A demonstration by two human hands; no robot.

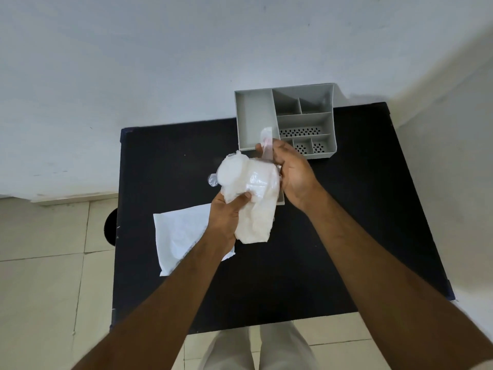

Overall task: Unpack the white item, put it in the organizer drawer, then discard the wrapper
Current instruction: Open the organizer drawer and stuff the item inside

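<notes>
Lying flat at the left of the table (pixel 333 236) is a white packet (pixel 184 236). Left hand (pixel 226 217) clenches the white item (pixel 253 193) midair; right hand (pixel 290 169) pinches its wrapper (pixel 267 141) before the organizer (pixel 288 118). Yanking may drop it.

A black table (pixel 346 236) is standing against a pale bluish-white wall (pixel 160 62). Beige floor tiles (pixel 40 289) with thin grout lines are spreading beneath it, and soft, even light is falling across the room.
</notes>
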